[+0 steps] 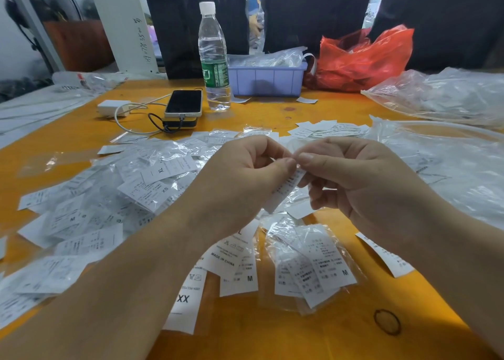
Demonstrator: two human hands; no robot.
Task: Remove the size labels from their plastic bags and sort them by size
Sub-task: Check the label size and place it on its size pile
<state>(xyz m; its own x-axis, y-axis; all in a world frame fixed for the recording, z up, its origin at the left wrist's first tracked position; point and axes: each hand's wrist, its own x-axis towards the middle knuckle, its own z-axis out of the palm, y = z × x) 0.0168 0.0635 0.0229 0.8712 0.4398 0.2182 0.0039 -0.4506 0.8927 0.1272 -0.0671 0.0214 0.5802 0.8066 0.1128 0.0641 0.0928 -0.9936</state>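
Both hands worked one bagged label held above the counter. Left hand and right hand each pinched the bag's top edge, thumbs meeting, likely to pull the mouth apart so the label could slide out. Label hung down between the palms, still inside its plastic. Unopened bags were heaped to the left; loose M labels lay nearer, probably a size pile starting.
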